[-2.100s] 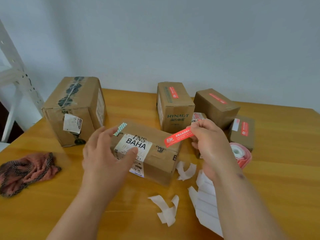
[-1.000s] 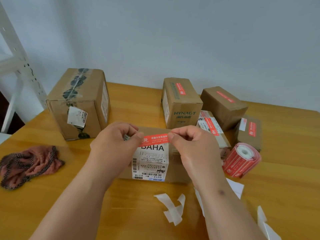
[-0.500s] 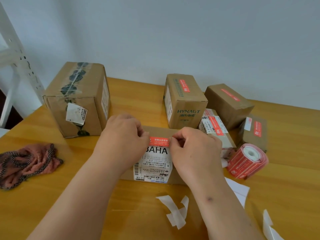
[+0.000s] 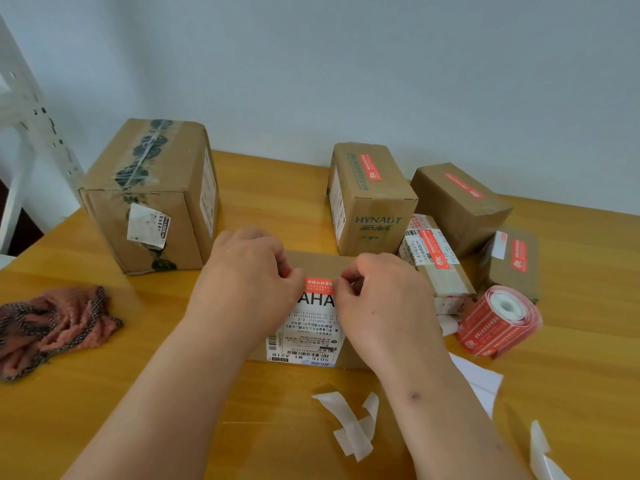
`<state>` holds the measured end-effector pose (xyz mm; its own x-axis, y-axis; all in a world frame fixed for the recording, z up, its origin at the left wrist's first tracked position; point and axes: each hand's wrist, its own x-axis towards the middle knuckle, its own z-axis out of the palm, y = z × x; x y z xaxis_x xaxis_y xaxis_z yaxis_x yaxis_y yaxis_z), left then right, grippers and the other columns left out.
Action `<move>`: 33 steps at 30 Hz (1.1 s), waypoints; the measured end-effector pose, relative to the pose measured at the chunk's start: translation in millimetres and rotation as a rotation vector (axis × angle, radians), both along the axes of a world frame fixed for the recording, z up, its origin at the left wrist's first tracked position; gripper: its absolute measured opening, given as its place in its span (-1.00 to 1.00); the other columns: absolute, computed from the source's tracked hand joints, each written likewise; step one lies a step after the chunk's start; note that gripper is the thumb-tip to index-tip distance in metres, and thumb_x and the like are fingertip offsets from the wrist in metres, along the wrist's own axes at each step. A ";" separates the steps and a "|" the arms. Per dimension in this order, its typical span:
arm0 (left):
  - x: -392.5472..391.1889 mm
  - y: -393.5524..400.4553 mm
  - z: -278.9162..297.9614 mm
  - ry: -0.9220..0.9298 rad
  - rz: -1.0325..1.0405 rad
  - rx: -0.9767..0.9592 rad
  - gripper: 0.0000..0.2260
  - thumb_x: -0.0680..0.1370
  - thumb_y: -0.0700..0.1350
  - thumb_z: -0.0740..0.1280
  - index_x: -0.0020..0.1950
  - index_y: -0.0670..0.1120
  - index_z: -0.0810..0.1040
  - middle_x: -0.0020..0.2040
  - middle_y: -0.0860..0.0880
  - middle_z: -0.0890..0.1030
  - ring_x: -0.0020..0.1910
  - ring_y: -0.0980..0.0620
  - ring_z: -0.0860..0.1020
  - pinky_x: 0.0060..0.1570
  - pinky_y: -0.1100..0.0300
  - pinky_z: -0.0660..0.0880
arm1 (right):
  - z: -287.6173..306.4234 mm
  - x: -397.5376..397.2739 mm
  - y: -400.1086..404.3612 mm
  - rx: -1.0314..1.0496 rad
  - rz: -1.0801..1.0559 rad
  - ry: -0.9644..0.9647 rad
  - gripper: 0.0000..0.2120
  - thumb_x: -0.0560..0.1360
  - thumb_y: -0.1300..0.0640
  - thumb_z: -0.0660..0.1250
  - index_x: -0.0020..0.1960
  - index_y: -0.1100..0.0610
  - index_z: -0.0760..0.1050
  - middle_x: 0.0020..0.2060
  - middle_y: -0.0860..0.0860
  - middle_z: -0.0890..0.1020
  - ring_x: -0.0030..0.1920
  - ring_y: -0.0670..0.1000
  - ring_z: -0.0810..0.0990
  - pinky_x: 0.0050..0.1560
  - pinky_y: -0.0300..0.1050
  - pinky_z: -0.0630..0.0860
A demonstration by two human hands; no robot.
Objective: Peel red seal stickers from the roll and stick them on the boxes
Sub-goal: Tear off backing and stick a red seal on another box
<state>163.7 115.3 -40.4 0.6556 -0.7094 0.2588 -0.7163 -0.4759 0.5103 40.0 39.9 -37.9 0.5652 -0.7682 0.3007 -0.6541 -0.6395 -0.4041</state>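
Lying nearest, on the wooden table (image 4: 571,358) below the wrists, are curled white backing strips (image 4: 353,427), with more white paper (image 4: 481,382) under the right forearm. Above them both hands meet over a flat cardboard box (image 4: 311,265) with a white shipping label (image 4: 306,336) on its near face. The left hand (image 4: 249,282) and the right hand (image 4: 381,299) each pinch one end of a red sticker (image 4: 319,285) between thumb and curled fingertips, holding it stretched level along the box's top front edge, just above the label's large black letters. Whether the sticker already touches the cardboard cannot be told.

Just right of the right hand's fingers lies the sticker roll (image 4: 498,322), on its side, red with a white core. Well left of the left hand sits a crumpled pink and black cloth (image 4: 52,327).

Beyond the fingertips to the left stands a large box (image 4: 152,195) with dark printed tape. Beyond them to the right cluster four smaller boxes, each already bearing a red sticker: a tall green-lettered box (image 4: 372,202), a low labelled box (image 4: 436,265) beside it, a brown box (image 4: 460,202) behind, and a small box (image 4: 516,261) farthest right.
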 end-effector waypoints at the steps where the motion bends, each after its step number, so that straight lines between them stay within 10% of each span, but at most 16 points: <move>1: -0.4 -0.2 -0.4 -0.003 0.002 -0.005 -0.79 0.47 0.03 0.39 -0.32 0.02 0.48 -0.04 0.07 0.50 0.10 0.02 0.37 0.00 0.21 0.27 | -0.2 0.0 -0.3 -0.005 0.000 -0.005 -0.86 0.52 -0.04 0.27 -0.12 -0.02 0.55 -0.24 -0.11 0.52 -0.17 -0.07 0.49 -0.07 -0.04 0.51; 13: -5.9 4.5 -3.8 -0.023 0.075 -0.037 -0.77 0.44 0.10 0.45 0.00 0.05 0.54 0.13 0.07 0.42 0.22 0.03 0.39 0.00 0.21 0.35 | -3.2 -2.5 1.9 -0.051 -0.057 -0.012 -0.81 0.46 -0.10 0.31 -0.09 0.01 0.53 -0.20 -0.08 0.48 -0.08 -0.02 0.47 -0.13 -0.05 0.54; 19: -2.2 5.7 -2.9 0.025 0.072 -0.004 -0.62 0.48 0.07 0.41 0.27 0.10 0.45 0.23 0.09 0.44 0.27 0.03 0.34 0.04 0.21 0.32 | 2.6 -12.6 -9.3 0.055 -0.091 -0.050 -0.40 0.43 -0.10 0.39 0.37 -0.05 0.20 0.16 -0.08 0.39 0.20 -0.03 0.38 0.10 -0.14 0.43; 28: 3.2 0.0 -3.1 0.064 0.043 -0.018 -0.68 0.54 -0.23 0.24 0.25 0.05 0.47 0.07 0.10 0.46 0.15 0.02 0.35 0.07 0.23 0.25 | -2.3 -2.3 -25.3 0.241 -0.125 -0.048 -0.69 0.54 0.03 0.26 0.26 -0.08 0.35 0.19 -0.05 0.34 0.26 -0.01 0.24 -0.01 -0.16 0.26; 33: -1.2 -0.8 -4.0 0.045 0.024 0.075 -0.57 0.50 0.23 0.28 0.30 0.07 0.41 0.21 0.08 0.43 0.26 -0.02 0.31 0.14 0.16 0.30 | -6.4 -2.3 -19.1 0.181 -0.091 -0.021 -0.57 0.42 -0.27 0.26 0.21 -0.13 0.34 0.10 -0.11 0.32 0.15 -0.05 0.20 0.04 -0.08 0.37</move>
<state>162.5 114.5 -44.4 0.6825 -0.7097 0.1751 -0.6813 -0.5308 0.5041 37.8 20.8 -44.3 0.4863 -0.8583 0.1641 -0.6961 -0.4940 -0.5211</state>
